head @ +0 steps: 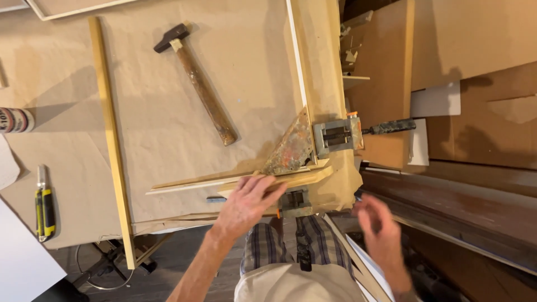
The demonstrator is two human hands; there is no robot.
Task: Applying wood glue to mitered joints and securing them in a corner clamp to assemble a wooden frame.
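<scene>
Left edge of the bench: a yellow-and-black utility knife [45, 210] lies flat on the brown paper covering [168, 123], well apart from the work. A long loose wooden strip [112, 145] runs down the paper beside it. Further in, a hammer [198, 84] with a worn wooden handle rests on the paper, head away from me, untouched.

Centre: my left hand [246, 204] lies flat on top of the light wooden moulding piece [279, 182], fingers spread and pressing down, not wrapped round it. So this is a press, not a grasp. The moulding runs out from under the fingertips toward the right, its mitred end meeting the upright frame rail [299, 61] at the paint-stained corner clamp [293, 148]. Just below the hand, a second clamp screw [296, 204] sits at the bench edge.

Right: my right hand [383, 229] hangs off the bench, blurred, fingers loosely apart, holding nothing. It is near the clamp corner but not touching it.

Risks, as I judge them: with only flat pressure on the moulding, it could slide or lift out of the mitre, opening the joint. The loose paper could shift under the pressure. The hammer and knife look safely clear.
</scene>
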